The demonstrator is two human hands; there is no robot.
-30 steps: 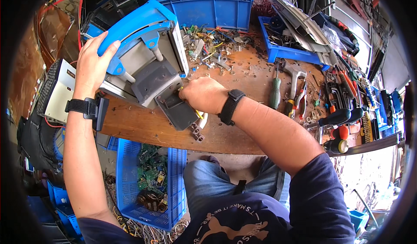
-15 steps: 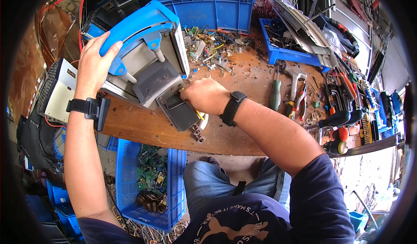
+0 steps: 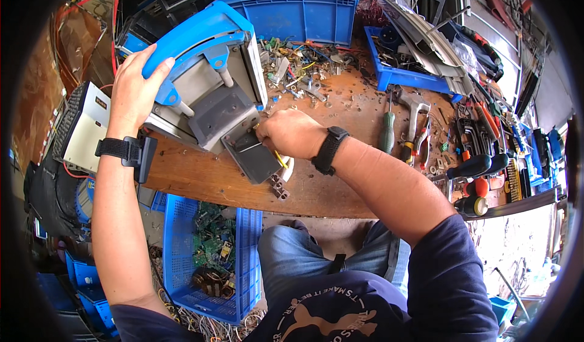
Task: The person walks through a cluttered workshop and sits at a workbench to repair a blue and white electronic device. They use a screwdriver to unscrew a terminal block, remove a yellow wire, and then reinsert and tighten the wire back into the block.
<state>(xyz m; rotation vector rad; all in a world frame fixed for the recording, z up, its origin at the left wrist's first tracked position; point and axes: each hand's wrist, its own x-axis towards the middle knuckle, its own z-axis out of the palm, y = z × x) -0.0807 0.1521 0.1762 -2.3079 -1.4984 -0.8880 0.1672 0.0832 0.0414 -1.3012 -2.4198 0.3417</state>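
A metal assembly with a blue curved top, two blue-footed posts and a dark angled bracket stands tilted on the bench. My left hand grips the blue top at its left end, thumb over the edge. My right hand is closed at the bracket's lower plate, on a thin metal tool like a hex key; the fingertips are mostly hidden. A thin yellow item and a small brown metal fitting lie just below that hand.
Wooden bench holds scattered scrap, a hammer, green-handled screwdriver, pliers and several other tools at right. Blue crate and tray with metal strips sit behind. A basket of circuit boards is below.
The assembly and both my hands have shifted slightly to the right. More of the thin metal tool now shows below my right fingers.
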